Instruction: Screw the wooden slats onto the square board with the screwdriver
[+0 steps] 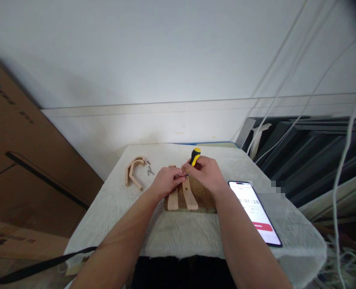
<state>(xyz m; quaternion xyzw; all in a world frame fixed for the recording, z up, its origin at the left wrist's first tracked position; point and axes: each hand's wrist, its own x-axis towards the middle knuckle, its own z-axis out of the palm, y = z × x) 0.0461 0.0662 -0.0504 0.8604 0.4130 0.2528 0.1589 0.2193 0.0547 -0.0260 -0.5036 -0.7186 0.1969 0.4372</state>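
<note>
My right hand [206,170] is closed around a yellow and black screwdriver [195,154], tilted with its tip down toward a pale wooden piece. Close beside the tip, the fingers of my left hand [168,179] are pinched together at the same spot; whatever they hold is too small to make out. That curved wooden piece [189,196], with a dark hole in it, lies on a brown wooden board [203,196]. Another pale wooden strip [173,200] lies to its left on the board, partly under my left hand.
Two curved wooden hooks [132,170] and several small screws [150,170] lie on the white cloth-covered table [117,216]. A phone [256,212] showing a timer is by my right forearm. Cardboard [30,160] stands left; white cables [343,160] hang at right.
</note>
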